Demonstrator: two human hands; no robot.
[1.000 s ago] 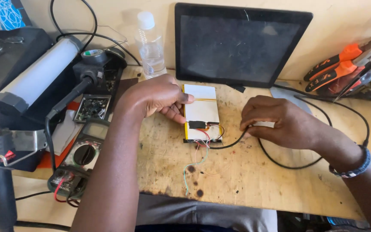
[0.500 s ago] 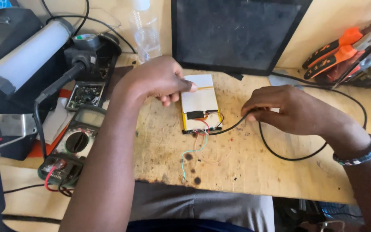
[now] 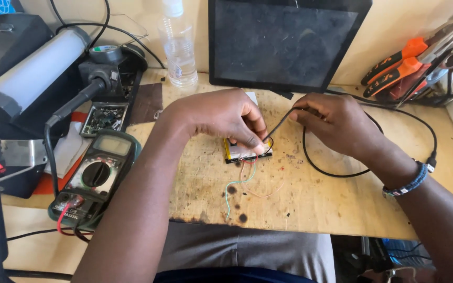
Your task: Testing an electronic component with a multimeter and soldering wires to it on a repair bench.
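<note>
A scorched wooden board (image 3: 310, 204) fills the middle of the frame, with a dark flat screen (image 3: 284, 42) leaning at the upper centre, a grey tube lamp (image 3: 38, 68) and a black soldering stand (image 3: 106, 68) at upper left, a green multimeter (image 3: 98, 173) at lower left, a clear plastic bottle (image 3: 178, 47) at the top and orange-handled tools (image 3: 399, 68) at upper right. At the centre the left hand (image 3: 221, 115) arches over a flat battery pack (image 3: 245, 153), hiding most of it, its fingertips pinched narrow at the pack's lower right corner. Just right of it the right hand (image 3: 336, 123) pinches a black cable (image 3: 336, 170) whose tip meets that corner, while thin coloured wires (image 3: 242, 183) trail below.
</note>
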